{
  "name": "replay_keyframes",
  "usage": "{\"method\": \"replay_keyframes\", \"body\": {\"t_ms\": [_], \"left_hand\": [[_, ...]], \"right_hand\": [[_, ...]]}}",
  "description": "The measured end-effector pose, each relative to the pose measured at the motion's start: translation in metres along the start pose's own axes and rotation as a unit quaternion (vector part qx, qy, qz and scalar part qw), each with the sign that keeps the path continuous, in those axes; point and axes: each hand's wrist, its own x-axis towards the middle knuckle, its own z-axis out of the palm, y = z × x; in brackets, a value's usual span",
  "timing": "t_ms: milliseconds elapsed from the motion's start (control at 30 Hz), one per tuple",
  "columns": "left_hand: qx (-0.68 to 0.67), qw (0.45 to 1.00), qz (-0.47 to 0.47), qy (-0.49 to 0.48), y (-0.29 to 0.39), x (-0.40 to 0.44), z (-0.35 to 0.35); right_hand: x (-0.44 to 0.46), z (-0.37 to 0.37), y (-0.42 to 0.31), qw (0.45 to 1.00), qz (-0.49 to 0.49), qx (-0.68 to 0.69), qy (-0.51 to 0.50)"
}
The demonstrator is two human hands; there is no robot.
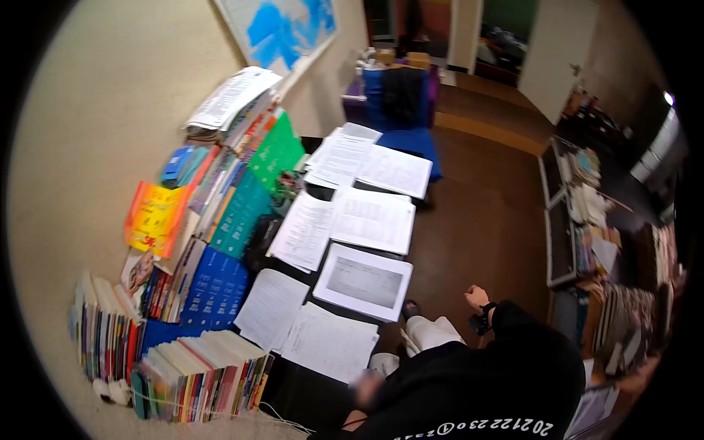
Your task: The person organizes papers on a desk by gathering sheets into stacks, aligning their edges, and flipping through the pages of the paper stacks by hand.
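My right hand (477,297), with a black watch at its wrist, is held over the brown floor to the right of the desk. Its fingers look curled in, and nothing shows in them. My left hand (369,389) is at the desk's near edge, beside a handwritten sheet (330,343); it is smeared, so its fingers cannot be made out. Farther up the desk lie a sheet with a grey printed block (364,282), a stack of printed pages (372,220) and more papers (341,158). Another sheet (273,308) lies at the left.
Upright books (209,367), blue volumes (214,287), teal volumes (240,213) and a green folder (277,154) line the desk's wall side. A blue chair (407,143) stands beyond. Shelves with papers and books (587,209) are at the right, an open door (561,59) behind.
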Motion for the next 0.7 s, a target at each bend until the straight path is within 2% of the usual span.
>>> {"method": "replay_keyframes", "body": {"t_ms": [33,67,100,133,167,200,333,433,567,700], "left_hand": [[-0.052,0.998,0.001,0.022,-0.018,0.01,-0.006],[-0.457,0.86,-0.224,0.038,-0.02,0.022,-0.01],[-0.313,0.923,-0.223,-0.023,-0.032,-0.009,-0.005],[-0.136,0.965,-0.206,-0.088,0.002,-0.05,-0.016],[0.022,0.974,-0.177,-0.141,0.057,-0.095,-0.036],[0.072,0.975,-0.145,-0.149,0.038,-0.074,-0.038],[0.154,0.967,-0.053,-0.198,0.022,-0.04,-0.043],[0.219,0.956,-0.007,-0.195,0.019,-0.021,-0.048],[0.312,0.935,0.087,-0.147,0.036,0.033,-0.055],[0.424,0.879,0.167,-0.137,0.078,0.08,-0.018]], "right_hand": [[-0.007,-0.004,0.016,0.999,0.031,0.017,0.018],[-0.011,-0.01,0.031,0.997,0.061,0.035,0.036],[-0.1,-0.038,0.105,0.993,0.111,-0.006,0.036],[-0.132,-0.033,0.124,0.99,0.139,-0.004,0.034],[-0.149,-0.022,0.137,0.986,0.163,0.011,0.042],[-0.163,-0.001,0.148,0.984,0.159,-0.005,0.082],[-0.252,0.043,0.198,0.968,0.239,-0.017,0.073],[-0.316,0.07,0.219,0.975,0.198,0.065,0.072],[-0.328,0.118,0.264,0.964,0.24,0.111,0.018],[-0.329,0.132,0.315,0.95,0.308,0.054,-0.008]]}}
